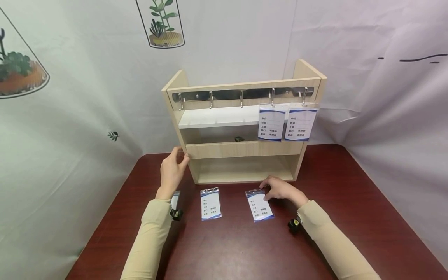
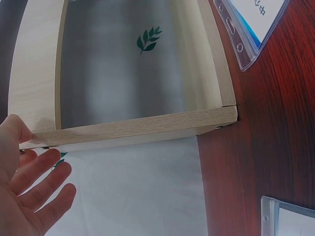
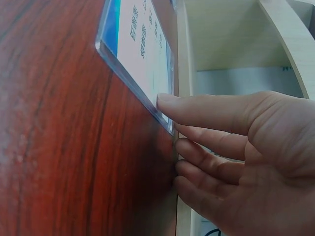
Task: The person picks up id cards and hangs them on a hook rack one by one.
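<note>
My left hand [image 1: 172,171] holds the left side panel of a small wooden shelf [image 1: 245,149], thumb at its front edge and fingers curled behind. In the left wrist view the same hand [image 2: 34,182] shows its other fingers loosely bent. My right hand [image 1: 281,189] pinches the top right corner of a clear badge holder [image 1: 260,208] on the table, in front of the shelf. The right wrist view shows the thumb of this hand [image 3: 256,142] on the holder's edge and its fingers bent below. Two more badge holders hang from the two rightmost hooks, one being the outer badge [image 1: 300,123].
Another badge holder [image 1: 211,205] lies on the red-brown table [image 1: 231,249], left of the pinched one. A further holder [image 1: 175,199] is partly hidden by my left wrist. A metal hook rail [image 1: 225,94] runs across the shelf's upper front. White printed cloth [image 1: 105,77] surrounds the table.
</note>
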